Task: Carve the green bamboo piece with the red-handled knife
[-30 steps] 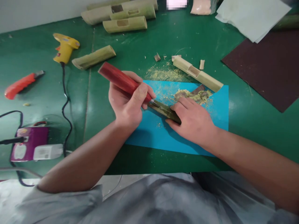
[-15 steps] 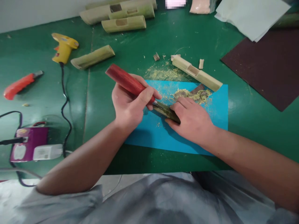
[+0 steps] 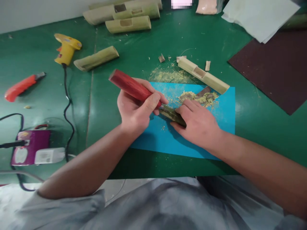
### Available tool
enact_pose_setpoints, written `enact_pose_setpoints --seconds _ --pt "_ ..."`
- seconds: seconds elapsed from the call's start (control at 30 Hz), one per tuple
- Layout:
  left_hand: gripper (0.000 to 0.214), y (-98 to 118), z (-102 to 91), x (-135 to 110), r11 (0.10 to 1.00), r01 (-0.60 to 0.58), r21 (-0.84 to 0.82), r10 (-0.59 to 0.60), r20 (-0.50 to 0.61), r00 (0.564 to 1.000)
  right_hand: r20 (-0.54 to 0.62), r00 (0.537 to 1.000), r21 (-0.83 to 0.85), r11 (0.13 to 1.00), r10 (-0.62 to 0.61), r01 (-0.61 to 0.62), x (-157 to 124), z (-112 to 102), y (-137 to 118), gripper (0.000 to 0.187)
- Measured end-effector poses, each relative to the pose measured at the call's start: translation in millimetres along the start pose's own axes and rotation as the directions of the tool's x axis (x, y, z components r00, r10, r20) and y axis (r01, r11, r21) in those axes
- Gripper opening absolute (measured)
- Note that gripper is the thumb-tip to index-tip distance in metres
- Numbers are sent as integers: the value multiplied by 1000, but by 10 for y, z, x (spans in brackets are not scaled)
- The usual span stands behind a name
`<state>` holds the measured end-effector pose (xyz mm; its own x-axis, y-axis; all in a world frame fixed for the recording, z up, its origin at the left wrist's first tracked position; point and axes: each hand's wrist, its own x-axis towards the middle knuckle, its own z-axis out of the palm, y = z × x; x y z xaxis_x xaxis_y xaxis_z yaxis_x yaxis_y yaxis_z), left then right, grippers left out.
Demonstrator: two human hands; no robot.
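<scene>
My left hand (image 3: pixel 137 110) is closed round the thick red wooden handle of a carving tool (image 3: pixel 131 85). Its handle slants down to the right, and its short metal end meets a dark green bamboo piece (image 3: pixel 176 117); the tip's exact shape cannot be made out. My right hand (image 3: pixel 200 119) grips the far end of that bamboo from above, covering part of it. Both hands are over a blue sheet (image 3: pixel 153 139). Just beyond my right fingers lie a heap of yellowish shavings (image 3: pixel 188 95) and a brown strip (image 3: pixel 203 91).
A cut bamboo length (image 3: pixel 216 81) rests across the sheet's far edge. Farther left are another bamboo piece (image 3: pixel 97 58), a yellow corded hot-air gun (image 3: pixel 67 48), a red utility knife (image 3: pixel 21 88) and a purple power box (image 3: pixel 35 143). Notched bamboo tubes (image 3: pixel 141 24) lie at the back.
My left hand has shifted slightly right and down with the carving tool, its metal end showing less against the bamboo. My right hand keeps its grip almost unmoved.
</scene>
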<state>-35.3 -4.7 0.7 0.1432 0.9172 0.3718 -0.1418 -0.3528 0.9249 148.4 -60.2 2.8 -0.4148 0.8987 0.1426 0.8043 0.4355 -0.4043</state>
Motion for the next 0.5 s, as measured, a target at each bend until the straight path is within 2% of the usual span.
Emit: enact_pose_setpoints --seconds 0.2,0.5 --pt "16 3 -2 13 997 62 48 -62 2 998 34 999 23 1000 3 -4 1 -2 -14 17" --pt "15 -3 42 -9 999 -27 24 28 -22 999 -7 1000 1 1000 -18 18 -6 -10 -11 19"
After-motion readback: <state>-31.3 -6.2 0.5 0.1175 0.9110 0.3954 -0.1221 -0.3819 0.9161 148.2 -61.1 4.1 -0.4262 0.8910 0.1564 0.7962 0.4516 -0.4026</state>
